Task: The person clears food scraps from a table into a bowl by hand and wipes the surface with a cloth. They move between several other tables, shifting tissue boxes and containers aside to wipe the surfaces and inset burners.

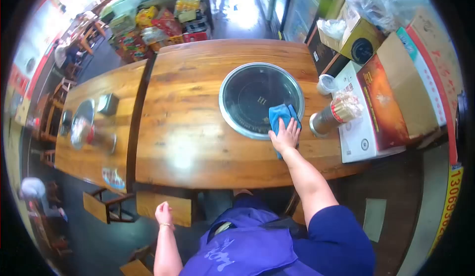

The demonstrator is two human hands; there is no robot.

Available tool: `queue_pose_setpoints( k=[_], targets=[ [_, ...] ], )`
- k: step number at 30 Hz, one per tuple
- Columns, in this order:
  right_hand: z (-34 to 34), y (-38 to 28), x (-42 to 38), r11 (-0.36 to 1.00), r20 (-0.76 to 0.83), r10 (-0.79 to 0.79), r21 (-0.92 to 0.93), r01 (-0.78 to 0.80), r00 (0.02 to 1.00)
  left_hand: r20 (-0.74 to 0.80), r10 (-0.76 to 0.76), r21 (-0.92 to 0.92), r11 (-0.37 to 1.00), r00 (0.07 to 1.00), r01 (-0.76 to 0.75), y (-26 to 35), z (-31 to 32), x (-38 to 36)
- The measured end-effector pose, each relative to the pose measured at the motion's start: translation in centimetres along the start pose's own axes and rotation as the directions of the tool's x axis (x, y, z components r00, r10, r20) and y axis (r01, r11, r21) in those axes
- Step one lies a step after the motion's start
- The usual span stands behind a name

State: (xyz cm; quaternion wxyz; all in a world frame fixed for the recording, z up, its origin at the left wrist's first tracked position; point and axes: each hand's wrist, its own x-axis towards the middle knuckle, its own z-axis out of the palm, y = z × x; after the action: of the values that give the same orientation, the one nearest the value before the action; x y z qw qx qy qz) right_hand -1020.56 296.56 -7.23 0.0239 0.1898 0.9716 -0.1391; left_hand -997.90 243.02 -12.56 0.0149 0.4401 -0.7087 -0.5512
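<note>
Under my right hand (285, 136) is a blue cloth (282, 113), bunched and pressed flat at the lower right rim of a round black induction cooktop (252, 95). The cooktop has a silver ring and is set in a wooden table (178, 108). My fingers lie over the cloth, and part of it sticks out past the fingertips. My left hand (164, 213) hangs in the air in front of the table, above a wooden stool (173, 209). Its fingers are curled in, with nothing visible in them.
Right of the cooktop stand a holder of wrapped chopsticks (331, 117), a small clear cup (326, 84) and cardboard boxes (386, 98). A second table (99, 162) adjoins on the left. Packaged goods (163, 23) are piled behind. Other people sit far left.
</note>
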Motion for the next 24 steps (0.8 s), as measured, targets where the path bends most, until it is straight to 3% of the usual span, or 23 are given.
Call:
queue_pose_setpoints(
  k=[4,6,7,9,10,13,15,17,19,21,23,24],
  targets=[
    [2.5,-0.3,14.9,0.998,-0.223,0.051,-0.022,-0.057,0.974,-0.137,-0.286,-0.056,0.958,0.948,0.281,8.0,3.6,4.7],
    [3.2,-2.0,23.3,0.997,-0.307,0.069,-0.016,-0.078,0.949,-0.196,-0.421,-0.126,0.906,0.885,0.403,10.3,4.2,8.8],
    [3.0,-3.1,26.2,0.997,-0.359,0.07,0.003,-0.074,0.931,-0.303,-0.466,-0.15,0.885,0.831,0.441,10.3,4.6,10.6],
    [3.1,-7.6,29.0,0.992,-0.334,-0.122,-0.014,0.125,0.935,-0.499,-0.533,-0.196,0.838,0.683,0.51,8.1,5.2,14.2],
    [3.2,-9.9,28.2,0.953,-0.296,-0.292,-0.011,0.302,0.909,-0.503,-0.615,-0.326,0.786,0.607,0.526,6.0,4.9,16.2],
    [4.5,-14.5,22.0,0.693,-0.24,-0.691,0.048,0.72,0.681,-0.442,-0.649,-0.547,0.742,0.619,0.388,11.3,9.5,13.1],
    [3.3,-14.5,15.3,0.548,-0.061,-0.822,0.189,0.815,0.567,-0.366,-0.66,-0.553,0.721,0.656,0.417,6.8,7.2,15.8],
    [1.6,-11.5,10.6,0.485,-0.037,-0.857,0.279,0.829,0.514,-0.319,-0.657,-0.568,0.71,0.683,0.417,5.1,6.0,16.9],
    [0.3,-7.6,10.2,0.547,0.051,-0.831,0.261,0.795,0.555,-0.304,-0.664,-0.546,0.709,0.683,0.447,8.7,7.7,14.9],
    [-1.2,-4.5,13.4,0.69,0.044,-0.723,0.1,0.717,0.689,-0.291,-0.666,-0.544,0.706,0.687,0.454,10.7,9.1,13.1],
    [-0.9,-1.2,19.3,0.883,-0.131,-0.469,-0.098,0.459,0.873,-0.277,-0.651,-0.575,0.701,0.707,0.421,10.3,9.0,13.6],
    [-0.5,0.8,23.5,0.929,-0.277,-0.368,-0.153,0.338,0.888,-0.301,-0.636,-0.593,0.708,0.71,0.383,9.4,8.6,14.0]
  ],
)
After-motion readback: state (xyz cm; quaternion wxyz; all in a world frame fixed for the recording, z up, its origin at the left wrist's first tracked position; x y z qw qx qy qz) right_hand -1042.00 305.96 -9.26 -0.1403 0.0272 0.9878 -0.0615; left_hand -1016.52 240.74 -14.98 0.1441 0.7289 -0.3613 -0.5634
